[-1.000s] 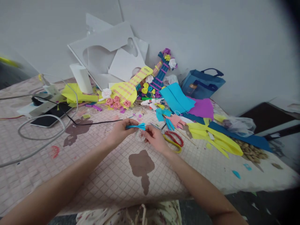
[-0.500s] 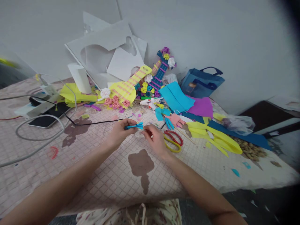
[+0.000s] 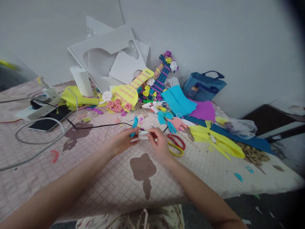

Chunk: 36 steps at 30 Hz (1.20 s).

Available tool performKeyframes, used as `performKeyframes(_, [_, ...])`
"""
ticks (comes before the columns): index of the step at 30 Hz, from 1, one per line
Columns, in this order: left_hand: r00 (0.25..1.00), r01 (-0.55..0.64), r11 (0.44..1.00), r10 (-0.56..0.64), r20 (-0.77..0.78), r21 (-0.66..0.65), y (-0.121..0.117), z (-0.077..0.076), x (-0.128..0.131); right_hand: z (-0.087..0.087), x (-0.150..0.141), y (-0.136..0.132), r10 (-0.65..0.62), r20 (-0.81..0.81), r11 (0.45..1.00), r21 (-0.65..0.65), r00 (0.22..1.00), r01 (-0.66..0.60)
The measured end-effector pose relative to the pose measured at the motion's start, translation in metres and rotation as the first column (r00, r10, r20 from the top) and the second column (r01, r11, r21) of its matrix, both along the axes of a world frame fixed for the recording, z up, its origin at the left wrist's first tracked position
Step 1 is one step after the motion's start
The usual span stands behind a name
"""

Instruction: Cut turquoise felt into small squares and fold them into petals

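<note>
My left hand is closed on a narrow blue paper strip, which stands up between its fingers. Pinched in my right hand is a small white ring-shaped roll, perhaps tape or thread; its exact kind is too small to tell. The left fingertips reach close to the roll's left side, and I cannot tell whether they touch it. Red-and-yellow-handled scissors lie just right of my right hand, their blades partly hidden.
Behind the hands are a yellow paper guitar, a blue one and a white glue gun. Blue sheets and a yellow bow lie right. A power strip, cables and a phone occupy the left.
The blue paper, earlier held flat between both hands, now stands upright in my left hand alone. My right hand now holds the white roll up.
</note>
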<state>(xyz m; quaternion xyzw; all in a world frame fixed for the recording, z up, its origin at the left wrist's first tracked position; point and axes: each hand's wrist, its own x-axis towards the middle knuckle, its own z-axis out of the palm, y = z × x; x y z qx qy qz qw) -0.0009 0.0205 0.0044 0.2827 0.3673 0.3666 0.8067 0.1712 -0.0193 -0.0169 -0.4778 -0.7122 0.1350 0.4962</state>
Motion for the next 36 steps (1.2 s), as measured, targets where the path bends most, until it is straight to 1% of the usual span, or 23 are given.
performKeyframes(2, [1.0, -0.007, 0.999, 0.008, -0.03, 0.042, 0.001, -0.001, 0.0, 0.0, 0.0, 0.0, 0.0, -0.016, 1.0, -0.016, 1.0, -0.001])
performKeyframes(4, [0.993, -0.039, 0.993, 0.051, -0.103, 0.112, 0.001, -0.003, -0.001, 0.0, 0.0, 0.002, 0.004, -0.039, 0.999, -0.041, 0.999, -0.005])
performKeyframes(6, [0.975, -0.064, 0.975, 0.106, -0.196, 0.213, 0.002, -0.007, -0.003, -0.001, 0.004, 0.007, -0.011, -0.097, 0.997, -0.074, 0.995, 0.004])
performKeyframes(8, [0.955, -0.045, 0.951, 0.131, -0.266, 0.306, 0.003, -0.011, -0.005, -0.001, 0.016, 0.018, -0.054, -0.193, 0.993, -0.109, 0.98, 0.034])
performKeyframes(11, [0.939, 0.005, 0.944, 0.11, -0.327, 0.33, 0.005, -0.015, -0.007, 0.001, 0.053, 0.04, -0.178, -0.333, 0.977, -0.174, 0.926, 0.125])
performKeyframes(13, [0.931, 0.042, 0.944, 0.081, -0.356, 0.326, 0.007, -0.017, -0.008, 0.003, 0.089, 0.055, -0.333, -0.36, 0.935, -0.244, 0.872, 0.256])
performKeyframes(14, [0.928, 0.06, 0.943, 0.069, -0.367, 0.328, 0.007, -0.017, -0.008, 0.005, 0.109, 0.061, -0.376, -0.357, 0.919, -0.26, 0.855, 0.296])
performKeyframes(17, [0.919, 0.093, 0.935, 0.052, -0.391, 0.343, 0.008, -0.018, -0.008, 0.006, 0.161, 0.072, -0.455, -0.326, 0.883, -0.284, 0.829, 0.373])
performKeyframes(20, [0.919, 0.089, 0.931, 0.059, -0.389, 0.353, 0.009, -0.018, -0.009, 0.0, 0.191, 0.076, -0.495, -0.262, 0.857, -0.302, 0.829, 0.417])
performKeyframes(22, [0.924, 0.081, 0.931, 0.063, -0.377, 0.355, 0.01, -0.018, -0.01, -0.006, 0.199, 0.078, -0.505, -0.211, 0.847, -0.307, 0.837, 0.433])
performKeyframes(25, [0.923, 0.077, 0.923, 0.077, -0.377, 0.377, 0.01, -0.015, -0.011, -0.015, 0.197, 0.081, -0.515, -0.138, 0.837, -0.296, 0.846, 0.461])
performKeyframes(29, [0.897, 0.075, 0.887, 0.14, -0.42, 0.456, 0.013, -0.006, -0.014, -0.021, 0.192, 0.084, -0.522, -0.055, 0.83, -0.262, 0.851, 0.492])
performKeyframes(33, [0.853, 0.051, 0.812, 0.268, -0.448, 0.582, 0.025, 0.0, -0.025, -0.021, 0.193, 0.082, -0.55, 0.006, 0.815, -0.211, 0.835, 0.539])
performKeyframes(36, [0.783, 0.028, 0.73, 0.409, -0.469, 0.683, 0.038, 0.001, -0.037, -0.02, 0.195, 0.079, -0.574, 0.03, 0.807, -0.152, 0.818, 0.571])
